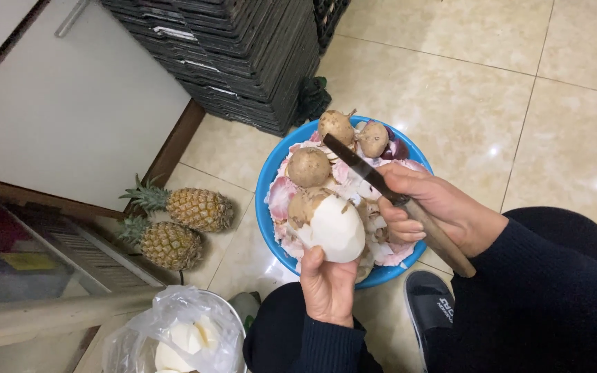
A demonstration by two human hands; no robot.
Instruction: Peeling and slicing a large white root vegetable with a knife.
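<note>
Glossy beige floor tiles [464, 90] fill my view, with dark stacked crates [243, 55] at the top and two pineapples [177, 224] lying by a white cabinet [70, 103]. Over a blue basin [268, 179] of peelings and unpeeled roots [309, 166], my left hand [327, 287] is closed around the bottom of a half-peeled root [329, 224], its white flesh facing me and brown skin left on top. My right hand [437, 207] is wrapped tight on the wooden handle of a knife [364, 173], blade lying across the basin just beyond the root. I judge the bare flesh slippery: if it turns in my palm, the blade could skid toward my left fingers. At lower left, a bag-lined bucket [174, 331] holds white peeled pieces.
</note>
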